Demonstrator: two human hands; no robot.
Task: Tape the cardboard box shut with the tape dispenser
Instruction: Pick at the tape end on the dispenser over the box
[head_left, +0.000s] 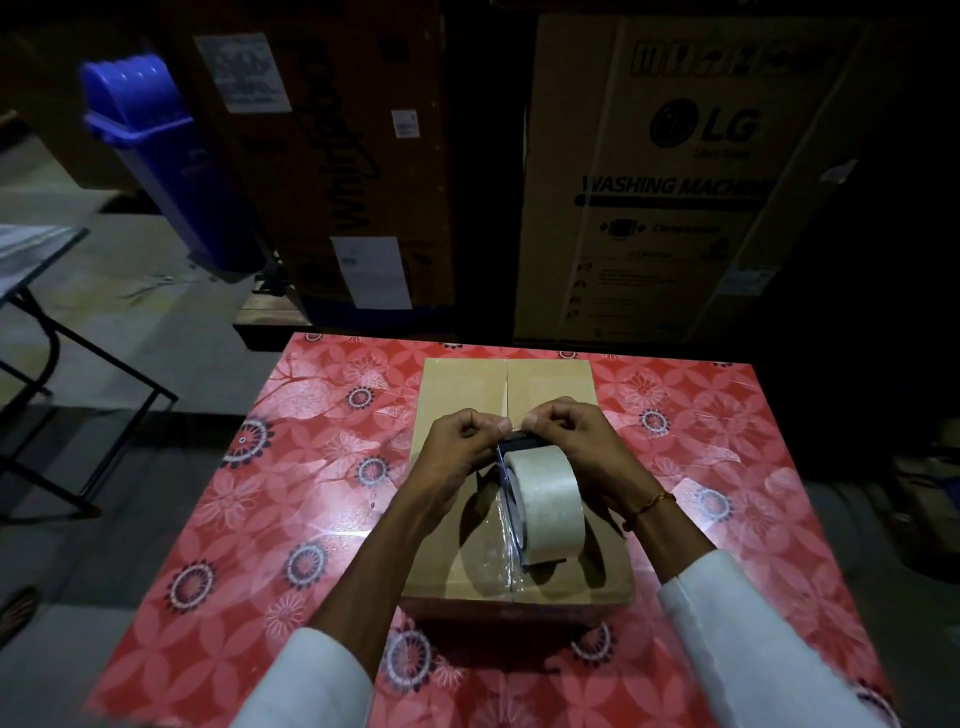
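Note:
A closed cardboard box (462, 384) sits on a table with a red flowered cover (291, 499), its two top flaps meeting along a centre seam. A tape dispenser (545, 506) with a large roll of clear tape stands on the box top over the seam. A strip of clear tape runs from it down the near part of the seam. My left hand (462, 447) and my right hand (571, 436) are both above the dispenser's front end, fingertips pinching the tape at the cutter. The dispenser's handle is hidden.
Tall cardboard appliance boxes (675, 171) stand right behind the table. A blue bin (156, 145) leans at the back left. A folding table with black legs (41, 312) is on the left, with grey floor between.

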